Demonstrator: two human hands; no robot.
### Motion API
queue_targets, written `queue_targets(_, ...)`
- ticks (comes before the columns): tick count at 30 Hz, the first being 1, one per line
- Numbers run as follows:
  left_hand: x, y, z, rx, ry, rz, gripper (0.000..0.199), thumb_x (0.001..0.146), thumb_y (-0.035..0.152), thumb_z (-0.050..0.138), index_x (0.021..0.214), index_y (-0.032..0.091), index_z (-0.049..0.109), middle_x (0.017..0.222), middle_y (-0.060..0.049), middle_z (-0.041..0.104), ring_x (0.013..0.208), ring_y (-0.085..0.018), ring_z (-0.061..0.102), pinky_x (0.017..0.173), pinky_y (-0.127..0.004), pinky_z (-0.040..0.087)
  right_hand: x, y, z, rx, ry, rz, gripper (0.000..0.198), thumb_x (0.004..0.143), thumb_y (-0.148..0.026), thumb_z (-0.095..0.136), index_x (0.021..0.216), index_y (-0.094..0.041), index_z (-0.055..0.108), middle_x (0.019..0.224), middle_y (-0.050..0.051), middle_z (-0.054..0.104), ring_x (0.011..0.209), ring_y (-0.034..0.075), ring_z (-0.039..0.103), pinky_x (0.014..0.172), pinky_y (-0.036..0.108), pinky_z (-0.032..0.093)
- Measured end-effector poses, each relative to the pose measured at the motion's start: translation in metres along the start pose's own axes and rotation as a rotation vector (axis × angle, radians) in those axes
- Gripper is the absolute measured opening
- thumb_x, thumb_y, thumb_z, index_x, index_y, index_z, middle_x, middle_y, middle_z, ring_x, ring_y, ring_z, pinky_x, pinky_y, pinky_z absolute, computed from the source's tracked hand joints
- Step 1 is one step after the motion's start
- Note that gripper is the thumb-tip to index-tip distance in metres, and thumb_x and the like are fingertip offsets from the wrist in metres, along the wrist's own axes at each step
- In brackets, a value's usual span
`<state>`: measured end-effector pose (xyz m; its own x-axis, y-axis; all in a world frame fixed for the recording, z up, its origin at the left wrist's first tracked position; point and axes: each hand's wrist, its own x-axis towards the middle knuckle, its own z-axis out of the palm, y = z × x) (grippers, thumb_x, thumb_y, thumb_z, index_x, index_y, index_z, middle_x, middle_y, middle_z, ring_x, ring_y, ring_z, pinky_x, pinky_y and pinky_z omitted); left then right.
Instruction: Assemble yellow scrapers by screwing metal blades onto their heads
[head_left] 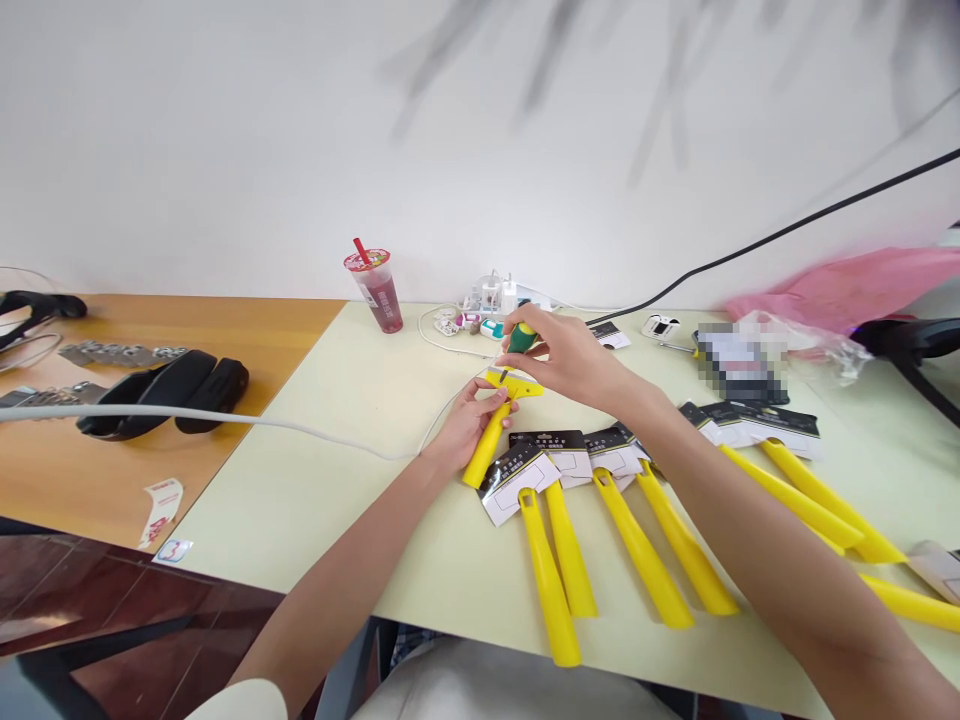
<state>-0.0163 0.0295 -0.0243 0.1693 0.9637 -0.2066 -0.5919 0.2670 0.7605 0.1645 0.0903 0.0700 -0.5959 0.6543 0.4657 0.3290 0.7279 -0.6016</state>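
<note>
Gripping a yellow scraper mid-counter, left hand fingers clamp its handle; right hand fingers pinch a green screwdriver. Carded scrapers await near the front edge.

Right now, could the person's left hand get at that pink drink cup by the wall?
Probably yes, but not freely: the left hand grips a yellow scraper. The pale tabletop between it and the drink cup looks bare except for a thin cable.

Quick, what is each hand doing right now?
Left hand: closed around the handle of a yellow plastic scraper.
Right hand: closed on a green-handled screwdriver, its tip at the scraper's head.
</note>
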Motion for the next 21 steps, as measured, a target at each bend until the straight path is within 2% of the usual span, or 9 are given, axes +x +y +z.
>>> queue_targets(5, 0.0, 0.001, 0.005, 0.014, 0.017, 0.043, 0.058, 0.073, 0.027, 0.099, 0.097, 0.024, 0.047, 0.1, -0.004, 0.073, 0.085, -0.016, 0.072, 0.061, -0.023, 0.044, 0.003, -0.003, 0.001, -0.076, 0.132, 0.037, 0.046, 0.092, -0.066, 0.079, 0.109, -0.028, 0.061, 0.097, 0.005, 0.077, 0.074, 0.023, 0.072, 0.075, 0.04, 0.063)
queue_targets(8, 0.004, 0.009, 0.018, 0.02, 0.023, 0.091, 0.061, 0.07, 0.03, 0.101, 0.099, 0.024, 0.047, 0.097, -0.004, 0.072, 0.085, -0.017, 0.073, 0.061, -0.023, 0.044, 0.007, -0.009, -0.006, -0.174, 0.292, -0.016, 0.045, 0.091, -0.067, 0.081, 0.102, -0.027, 0.061, 0.089, 0.002, 0.075, 0.069, 0.02, 0.068, 0.07, 0.036, 0.058)
queue_targets(12, 0.016, 0.029, 0.054, 0.038, -0.009, 0.188, 0.06, 0.072, 0.031, 0.099, 0.1, 0.024, 0.047, 0.094, -0.003, 0.072, 0.082, -0.017, 0.073, 0.061, -0.023, 0.044, 0.011, -0.016, -0.025, -0.309, 0.598, -0.107, 0.036, 0.1, -0.061, 0.074, 0.098, -0.028, 0.061, 0.086, 0.002, 0.074, 0.072, 0.021, 0.07, 0.072, 0.037, 0.056)
queue_targets(15, 0.028, 0.041, 0.089, 0.087, -0.047, 0.241, 0.054, 0.078, 0.031, 0.095, 0.1, 0.024, 0.046, 0.093, -0.002, 0.072, 0.081, -0.017, 0.073, 0.061, -0.023, 0.044, 0.013, -0.019, -0.043, -0.349, 0.813, -0.153, 0.03, 0.101, -0.056, 0.075, 0.1, -0.03, 0.061, 0.089, 0.004, 0.075, 0.073, 0.023, 0.073, 0.07, 0.04, 0.055)
queue_targets(18, 0.039, 0.046, 0.121, 0.139, -0.086, 0.255, 0.047, 0.085, 0.031, 0.09, 0.1, 0.025, 0.046, 0.092, -0.002, 0.073, 0.078, -0.017, 0.073, 0.059, -0.022, 0.042, 0.01, -0.01, -0.06, -0.38, 0.96, -0.275, 0.025, 0.099, -0.048, 0.08, 0.103, -0.031, 0.062, 0.087, 0.004, 0.073, 0.075, 0.026, 0.074, 0.067, 0.042, 0.054)
queue_targets(21, 0.053, 0.044, 0.137, 0.148, -0.114, 0.211, 0.044, 0.088, 0.03, 0.089, 0.102, 0.024, 0.047, 0.095, -0.003, 0.072, 0.079, -0.016, 0.073, 0.059, -0.021, 0.042, -0.007, 0.008, -0.088, -0.38, 1.088, -0.37, 0.024, 0.099, -0.047, 0.078, 0.107, -0.03, 0.063, 0.081, 0.001, 0.066, 0.073, 0.026, 0.073, 0.071, 0.046, 0.054)
